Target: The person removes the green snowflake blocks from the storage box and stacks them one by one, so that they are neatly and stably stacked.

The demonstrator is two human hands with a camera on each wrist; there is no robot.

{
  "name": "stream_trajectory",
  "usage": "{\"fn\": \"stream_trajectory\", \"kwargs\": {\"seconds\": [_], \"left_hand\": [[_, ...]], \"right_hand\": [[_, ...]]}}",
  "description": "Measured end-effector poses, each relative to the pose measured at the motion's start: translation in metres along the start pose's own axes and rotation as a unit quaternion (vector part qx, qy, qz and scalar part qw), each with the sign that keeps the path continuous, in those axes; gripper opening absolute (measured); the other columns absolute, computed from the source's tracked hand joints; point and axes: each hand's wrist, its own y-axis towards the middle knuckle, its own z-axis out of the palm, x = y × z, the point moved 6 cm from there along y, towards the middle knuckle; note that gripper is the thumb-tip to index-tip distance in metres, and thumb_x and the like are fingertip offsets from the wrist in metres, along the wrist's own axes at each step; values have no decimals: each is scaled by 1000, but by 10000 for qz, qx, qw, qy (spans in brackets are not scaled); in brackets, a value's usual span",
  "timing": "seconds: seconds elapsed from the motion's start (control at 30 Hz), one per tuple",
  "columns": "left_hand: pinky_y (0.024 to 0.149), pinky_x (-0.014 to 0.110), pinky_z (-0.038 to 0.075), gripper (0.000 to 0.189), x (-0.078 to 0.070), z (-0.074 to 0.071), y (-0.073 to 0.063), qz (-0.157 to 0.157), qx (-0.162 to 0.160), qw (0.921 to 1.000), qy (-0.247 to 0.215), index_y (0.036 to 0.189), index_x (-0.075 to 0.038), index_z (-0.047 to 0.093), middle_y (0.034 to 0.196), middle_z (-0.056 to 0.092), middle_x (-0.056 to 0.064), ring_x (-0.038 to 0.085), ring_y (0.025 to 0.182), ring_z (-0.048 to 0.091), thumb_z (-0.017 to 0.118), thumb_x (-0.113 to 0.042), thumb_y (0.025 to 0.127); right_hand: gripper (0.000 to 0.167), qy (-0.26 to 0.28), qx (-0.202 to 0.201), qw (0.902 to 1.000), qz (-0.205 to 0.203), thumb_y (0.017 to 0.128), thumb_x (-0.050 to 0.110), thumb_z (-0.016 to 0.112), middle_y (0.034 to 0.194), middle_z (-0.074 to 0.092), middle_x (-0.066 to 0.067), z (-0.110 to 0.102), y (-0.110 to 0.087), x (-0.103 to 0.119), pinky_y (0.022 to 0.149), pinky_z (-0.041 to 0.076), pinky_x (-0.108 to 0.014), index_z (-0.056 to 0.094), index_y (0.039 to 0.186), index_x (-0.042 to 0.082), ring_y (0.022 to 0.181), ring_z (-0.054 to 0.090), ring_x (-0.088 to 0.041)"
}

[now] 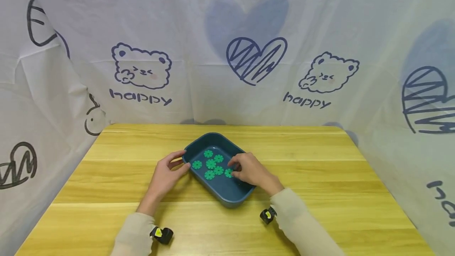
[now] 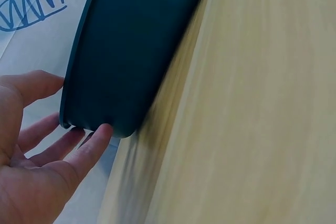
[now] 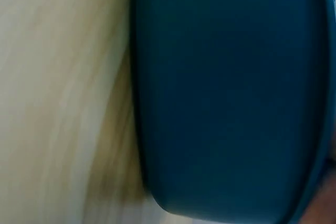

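A dark blue-green plastic bin (image 1: 227,194) stands on the wooden table, turned at an angle. Inside lie several flat green notched discs (image 1: 209,175), some overlapping. My left hand (image 1: 167,175) grips the bin's left corner, the thumb and fingers spread around it; in the left wrist view the fingertips (image 2: 105,129) meet the outer wall near the rim. Over the bin's right side, my right hand (image 1: 249,169) reaches in with bent fingers, index and thumb parted. Its thumb tip overlaps the edge of the rightmost green disc (image 1: 228,173). The right wrist view shows mostly the bin's outer wall (image 3: 226,98).
The wooden tabletop (image 1: 302,145) extends around the bin on all sides. White cloth (image 1: 199,23) printed with bears and hearts hangs behind the table and along both sides. A small black camera (image 1: 162,234) sits at the left wrist, another camera (image 1: 267,215) at the right.
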Motion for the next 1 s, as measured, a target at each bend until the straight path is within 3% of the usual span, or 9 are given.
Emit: {"fn": "stream_trajectory", "kwargs": {"seconds": [0.3, 0.67, 1.0], "left_hand": [[102, 30, 57, 52, 2, -2, 3, -94, 18, 9999, 135, 147, -5, 55, 156, 49, 17, 39, 139, 55, 71, -18, 99], [101, 31, 58, 52, 4, -4, 6, -255, 96, 9994, 203, 147, -9, 56, 157, 48, 15, 37, 139, 56, 71, -20, 99], [99, 27, 58, 52, 4, -2, 6, -195, 154, 9996, 149, 147, -6, 55, 157, 48, 17, 39, 139, 56, 71, -18, 99]], "right_hand": [[25, -383, 139, 9992, -12, 86, 5, 82, 104, 77, -12, 9, 10, 1, 78, 61, -34, 78, 110, 2, 88, 73, -23], [27, -342, 466, 9977, 340, 87, 6, 82, 112, 77, -12, 14, 14, 1, 87, 62, -42, 78, 113, 4, 98, 74, -25], [26, -328, 575, 9976, 198, 86, 5, 82, 110, 76, -12, 15, 10, 0, 85, 62, -41, 79, 112, 5, 98, 72, -25]]}}
